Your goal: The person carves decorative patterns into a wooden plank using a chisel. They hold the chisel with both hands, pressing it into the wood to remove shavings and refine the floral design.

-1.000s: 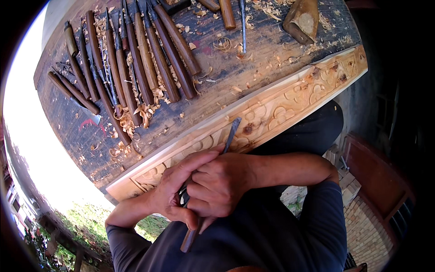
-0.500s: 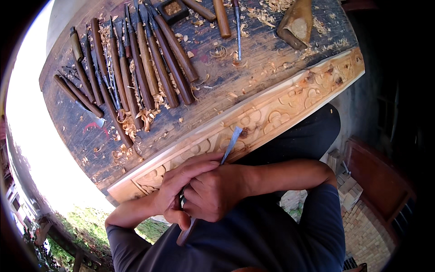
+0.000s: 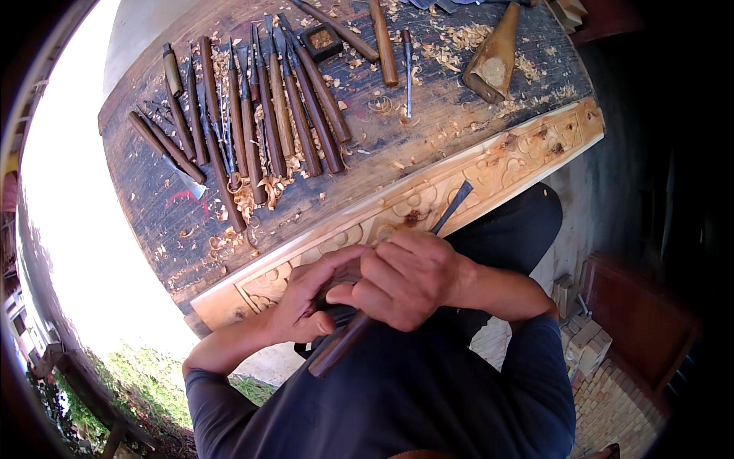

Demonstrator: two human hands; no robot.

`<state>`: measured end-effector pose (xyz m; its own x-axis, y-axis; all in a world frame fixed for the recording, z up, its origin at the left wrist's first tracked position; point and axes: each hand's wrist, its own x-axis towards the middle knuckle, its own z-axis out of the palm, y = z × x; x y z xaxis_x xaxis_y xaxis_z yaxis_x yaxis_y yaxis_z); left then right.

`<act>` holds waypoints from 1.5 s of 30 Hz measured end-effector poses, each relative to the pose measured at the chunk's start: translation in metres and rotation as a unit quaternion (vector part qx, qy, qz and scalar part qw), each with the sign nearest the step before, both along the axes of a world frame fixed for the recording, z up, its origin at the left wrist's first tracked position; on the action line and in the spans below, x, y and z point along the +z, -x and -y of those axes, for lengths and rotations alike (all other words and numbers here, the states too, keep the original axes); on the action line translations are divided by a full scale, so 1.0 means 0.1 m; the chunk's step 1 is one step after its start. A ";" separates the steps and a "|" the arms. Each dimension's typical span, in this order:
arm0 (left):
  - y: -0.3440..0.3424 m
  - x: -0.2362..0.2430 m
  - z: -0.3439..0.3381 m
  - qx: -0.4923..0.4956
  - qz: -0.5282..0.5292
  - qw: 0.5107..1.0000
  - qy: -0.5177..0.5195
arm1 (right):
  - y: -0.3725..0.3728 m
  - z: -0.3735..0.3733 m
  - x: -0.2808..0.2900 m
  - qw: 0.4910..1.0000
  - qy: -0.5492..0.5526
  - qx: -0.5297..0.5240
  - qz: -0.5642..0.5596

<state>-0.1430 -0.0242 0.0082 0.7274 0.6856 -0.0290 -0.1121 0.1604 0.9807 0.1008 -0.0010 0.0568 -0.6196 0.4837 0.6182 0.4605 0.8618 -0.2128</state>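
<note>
Wood shavings (image 3: 466, 36) litter a worn, dark-stained table (image 3: 172, 229) that fills the upper half of the frame. Bright light washes out the left side, with plants (image 3: 138, 390) at lower left; paving (image 3: 615, 417) and a red-brown panel (image 3: 638, 325) show at lower right.

Along the table's near edge a carved board (image 3: 497, 162) runs slantwise, from left of centre up to the right, scrolls and rounded shapes cut into its face. Under its right half is a dark trouser leg (image 3: 516, 226).

At the centre, the right hand (image 3: 409, 279) is wrapped around a chisel (image 3: 342, 348), its handle pointing to lower left and its blade to upper right, over the board. Just beside it, the left hand (image 3: 310, 294) is loosely cupped, thumb spread from the fingers; whether its fingertips touch the chisel cannot be told.

Tools (image 3: 280, 103) lie in a row at upper left. Right of them are a small black box (image 3: 330, 52) and, at upper right, a mallet (image 3: 492, 65).
</note>
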 end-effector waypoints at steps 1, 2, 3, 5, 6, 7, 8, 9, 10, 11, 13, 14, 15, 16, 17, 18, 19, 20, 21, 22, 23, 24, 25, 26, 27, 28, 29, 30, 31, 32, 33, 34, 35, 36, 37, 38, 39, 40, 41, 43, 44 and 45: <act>-0.03 0.04 -0.01 0.000 -0.005 1.000 -0.015 | -0.15 -0.04 0.04 0.999 -0.012 -0.040 -0.007; -0.05 0.07 0.01 0.006 -0.010 1.000 -0.028 | -0.35 -0.09 0.20 0.998 -0.011 -0.059 0.014; -0.12 0.08 0.06 0.031 0.004 0.998 -0.057 | -0.50 -0.12 0.31 0.994 -0.023 -0.107 -0.016; -0.23 0.18 0.09 0.027 -0.042 0.992 -0.116 | -0.84 -0.09 0.56 0.976 -0.092 -0.195 -0.019; -0.28 0.24 0.10 0.027 -0.065 0.987 -0.143 | -0.93 0.02 0.60 0.967 -0.098 -0.232 -0.038; -0.38 0.27 0.06 0.018 -0.049 0.980 -0.193 | -1.03 0.15 0.67 0.955 -0.103 -0.271 -0.053; -0.45 0.30 0.05 0.024 -0.056 0.974 -0.216 | -1.11 0.25 0.70 0.945 -0.104 -0.301 -0.076; -0.51 0.32 0.05 0.031 -0.065 0.968 -0.239 | -1.09 0.33 0.65 0.951 -0.053 -0.278 -0.126; -0.62 0.32 0.05 0.033 -0.070 0.963 -0.258 | -1.11 0.45 0.60 0.950 0.003 -0.260 -0.171; -0.75 0.26 0.03 0.063 -0.056 0.956 -0.281 | -1.07 0.56 0.54 0.945 0.062 -0.255 -0.192; -0.90 0.23 -0.06 0.073 -0.071 0.936 -0.337 | -0.95 0.71 0.42 0.921 0.181 -0.245 -0.241; -0.94 0.21 -0.09 0.077 -0.081 0.926 -0.361 | -0.90 0.71 0.38 0.910 0.234 -0.219 -0.264; -0.99 0.18 -0.11 0.088 -0.090 0.924 -0.361 | -0.88 0.76 0.30 0.898 0.269 -0.210 -0.278; -1.00 0.11 -0.10 0.095 -0.102 0.924 -0.356 | -0.88 0.80 0.22 0.885 0.302 -0.201 -0.291; -1.01 0.00 -0.08 0.102 -0.115 0.924 -0.350 | -0.91 0.83 0.18 0.880 0.338 -0.167 -0.288; -1.02 -0.06 -0.07 0.107 -0.127 0.924 -0.344 | -0.95 0.85 0.13 0.891 0.334 -0.149 -0.270; -1.02 -0.07 -0.08 0.102 -0.137 0.921 -0.350 | -0.95 0.88 0.10 0.889 0.340 -0.145 -0.270; -1.02 -0.07 -0.10 0.096 -0.146 0.918 -0.356 | -0.95 0.89 0.06 0.887 0.345 -0.141 -0.271; -1.02 -0.06 -0.12 0.089 -0.155 0.915 -0.363 | -0.95 0.88 0.03 0.887 0.343 -0.141 -0.275; -1.03 -0.05 -0.13 0.086 -0.161 0.917 -0.355 | -0.95 0.85 -0.01 0.887 0.341 -0.140 -0.277; -1.03 -0.05 -0.15 0.082 -0.166 0.919 -0.348 | -0.95 0.83 -0.04 0.888 0.338 -0.139 -0.280; -1.04 -0.04 -0.16 0.079 -0.171 0.921 -0.342 | -0.96 0.84 -0.06 0.885 0.344 -0.147 -0.276; -1.04 -0.04 -0.16 0.079 -0.175 0.920 -0.341 | -0.96 0.84 -0.07 0.883 0.349 -0.153 -0.273; -1.04 -0.03 -0.16 0.078 -0.179 0.919 -0.341 | -0.97 0.84 -0.08 0.881 0.354 -0.160 -0.271; -1.04 -0.03 -0.16 0.078 -0.183 0.919 -0.341 | -0.96 0.82 -0.08 0.878 0.360 -0.159 -0.271; -1.04 -0.02 -0.17 0.075 -0.184 0.918 -0.343 | -0.95 0.82 -0.07 0.877 0.364 -0.166 -0.267; -1.04 -0.01 -0.17 0.072 -0.185 0.918 -0.345 | -0.93 0.81 -0.06 0.876 0.368 -0.172 -0.262; -1.04 -0.01 -0.17 0.069 -0.186 0.917 -0.346 | -0.92 0.81 -0.07 0.874 0.372 -0.178 -0.257; -1.04 -0.02 -0.18 0.063 -0.186 0.915 -0.352 | -0.92 0.81 -0.08 0.873 0.371 -0.178 -0.260; -1.04 -0.02 -0.18 0.058 -0.185 0.913 -0.358 | -0.93 0.82 -0.09 0.873 0.371 -0.179 -0.263; -1.04 -0.02 -0.18 0.053 -0.185 0.911 -0.364 | -0.93 0.82 -0.11 0.872 0.370 -0.179 -0.266; -1.04 -0.02 -0.19 0.052 -0.185 0.911 -0.365 | -0.93 0.82 -0.10 0.870 0.372 -0.179 -0.268; -1.04 -0.02 -0.19 0.051 -0.186 0.910 -0.367 | -0.92 0.81 -0.09 0.869 0.374 -0.180 -0.269; -1.04 -0.01 -0.20 0.049 -0.186 0.910 -0.368 | -0.92 0.81 -0.09 0.868 0.376 -0.180 -0.271; -1.04 0.00 -0.20 0.049 -0.189 0.909 -0.369 | -0.92 0.81 -0.09 0.867 0.376 -0.182 -0.272; -1.04 0.00 -0.21 0.048 -0.191 0.908 -0.370 | -0.92 0.82 -0.10 0.867 0.376 -0.183 -0.272; -1.04 0.01 -0.21 0.047 -0.193 0.907 -0.371 | -0.93 0.82 -0.11 0.866 0.376 -0.184 -0.273; -1.04 0.02 -0.21 0.051 -0.192 0.910 -0.364 | -0.92 0.82 -0.11 0.867 0.376 -0.184 -0.272; -1.05 0.04 -0.21 0.055 -0.192 0.913 -0.357 | -0.92 0.81 -0.12 0.867 0.376 -0.184 -0.271; -1.05 0.04 -0.21 0.058 -0.190 0.916 -0.350 | -0.91 0.80 -0.13 0.867 0.376 -0.180 -0.274; -1.05 0.03 -0.21 0.057 -0.189 0.916 -0.350 | -0.91 0.79 -0.14 0.866 0.376 -0.176 -0.278; -1.06 0.03 -0.21 0.057 -0.188 0.916 -0.351 | -0.91 0.78 -0.14 0.865 0.377 -0.173 -0.282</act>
